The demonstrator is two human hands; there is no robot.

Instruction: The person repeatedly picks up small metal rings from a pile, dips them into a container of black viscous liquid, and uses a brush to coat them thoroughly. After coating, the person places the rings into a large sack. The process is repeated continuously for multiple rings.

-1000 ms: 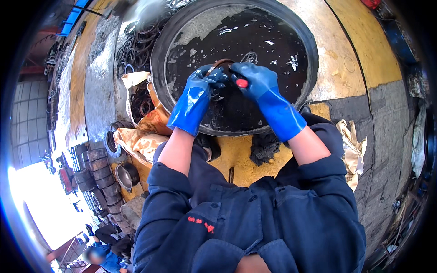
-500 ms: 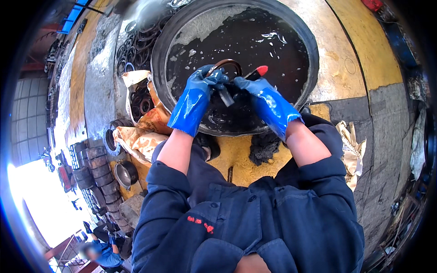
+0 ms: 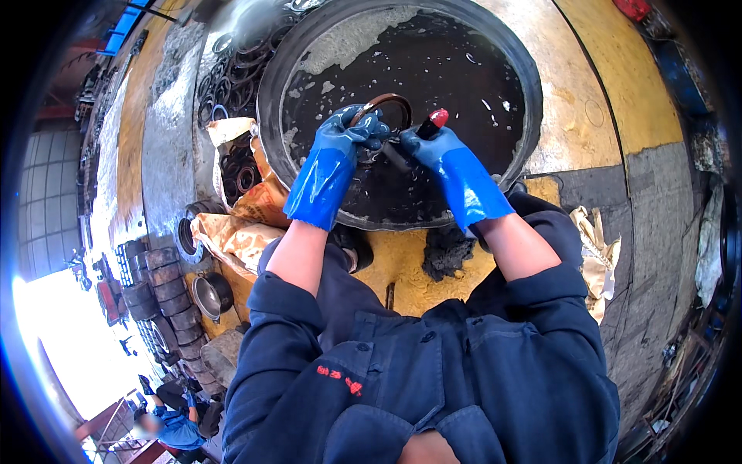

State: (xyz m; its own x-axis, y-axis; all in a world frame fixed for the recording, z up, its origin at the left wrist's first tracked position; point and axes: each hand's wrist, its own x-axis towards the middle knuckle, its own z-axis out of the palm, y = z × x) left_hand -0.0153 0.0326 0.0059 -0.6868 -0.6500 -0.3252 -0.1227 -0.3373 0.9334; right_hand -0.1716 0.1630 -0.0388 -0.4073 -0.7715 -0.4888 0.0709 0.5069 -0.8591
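Both my hands wear wet blue rubber gloves and meet over a wide round black tub (image 3: 530, 93) of dark liquid with patches of foam. My left hand (image 3: 342, 138) is closed around a brown ring (image 3: 398, 99), whose far arc stands up above the fingers. Gripped in my right hand (image 3: 434, 147) is a hand tool (image 3: 435, 121) with a black handle and a red end. Its working end points toward the ring and is blurred, so its kind is unclear.
Several dark rings (image 3: 224, 85) lie heaped left of the tub, beside an open paper sack (image 3: 259, 203) holding more rings. A metal pot (image 3: 212, 296) and stacked cylinders (image 3: 171, 290) stand at the lower left. Another person (image 3: 179, 428) sits beyond them. A crumpled sack (image 3: 595, 255) lies at right.
My right hand has turned slightly, and the tool's red end has shifted a little left. The grey part below my hands is now blurred. My left hand keeps its hold on the ring.
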